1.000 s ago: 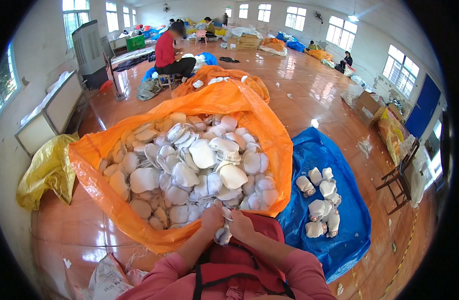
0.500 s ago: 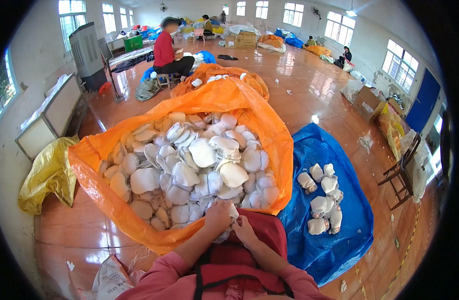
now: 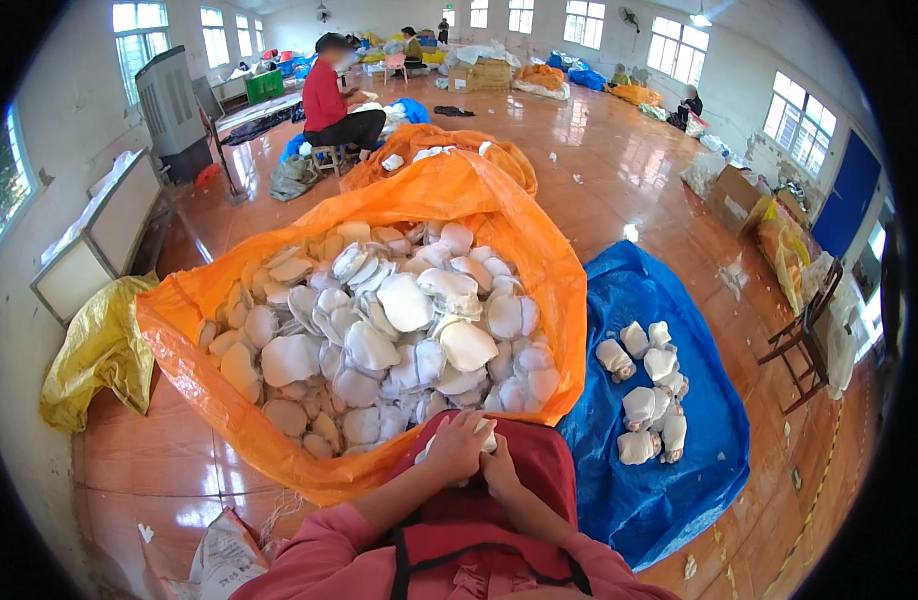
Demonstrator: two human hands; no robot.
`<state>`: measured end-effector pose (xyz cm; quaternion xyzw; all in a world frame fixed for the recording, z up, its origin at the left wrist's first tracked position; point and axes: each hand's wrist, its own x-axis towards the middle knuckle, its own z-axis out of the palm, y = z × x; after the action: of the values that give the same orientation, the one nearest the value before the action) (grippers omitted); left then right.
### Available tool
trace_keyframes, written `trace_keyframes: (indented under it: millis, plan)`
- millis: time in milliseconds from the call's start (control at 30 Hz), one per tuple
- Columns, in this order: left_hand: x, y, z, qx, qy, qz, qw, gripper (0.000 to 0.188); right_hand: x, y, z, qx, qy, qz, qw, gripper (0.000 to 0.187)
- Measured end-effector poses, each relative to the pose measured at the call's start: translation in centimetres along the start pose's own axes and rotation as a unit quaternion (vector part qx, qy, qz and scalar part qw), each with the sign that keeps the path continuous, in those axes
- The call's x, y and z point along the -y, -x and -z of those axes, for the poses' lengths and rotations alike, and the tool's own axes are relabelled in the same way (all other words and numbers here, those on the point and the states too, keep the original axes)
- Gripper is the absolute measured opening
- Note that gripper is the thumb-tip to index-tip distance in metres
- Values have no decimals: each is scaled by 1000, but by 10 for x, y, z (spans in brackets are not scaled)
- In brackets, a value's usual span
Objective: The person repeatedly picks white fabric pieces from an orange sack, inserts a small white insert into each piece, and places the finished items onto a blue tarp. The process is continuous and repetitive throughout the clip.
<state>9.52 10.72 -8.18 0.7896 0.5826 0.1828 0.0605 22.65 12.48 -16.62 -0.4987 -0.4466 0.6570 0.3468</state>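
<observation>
Above the red apron (image 3: 539, 465) on my lap, both hands are closed around a small stack of white rounded fabric pads (image 3: 487, 438), mostly covered by the fingers. My left hand (image 3: 457, 448) lies over its top and left side. My right hand (image 3: 500, 472) grips it from the right and below. Just beyond my hands, a big orange sack (image 3: 379, 210) lies spread open, heaped with loose white and greyish rounded pads (image 3: 367, 347). To my right, several rolled white bundles (image 3: 639, 407) of pads lie on a blue plastic sheet (image 3: 669, 520).
A yellow sack (image 3: 99, 345) lies at the left by a white panelled unit (image 3: 89, 240). A wooden chair (image 3: 804, 335) and cardboard box (image 3: 734, 205) stand at the right. Ahead, a person in red (image 3: 331, 100) sits on a stool; other people sit farther back.
Both hands have shifted slightly right and come closer together around the pads. The white pad that stuck up between them is now more covered by my fingers.
</observation>
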Motion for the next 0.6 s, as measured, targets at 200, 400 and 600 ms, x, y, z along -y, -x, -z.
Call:
trace_keyframes:
  millis: [200, 400, 600]
  plan:
    - [-5, 7, 1, -28, 39, 44, 998, 63, 6, 3, 11, 46, -97, 9, 994, 60]
    - [-6, 14, -5, -8, 33, 60, 998, 66, 2, -5, 16, 42, 104, 93, 989, 59]
    - [9, 20, -4, -31, 138, 117, 983, 58, 18, 5, 12, 61, 130, 155, 977, 58]
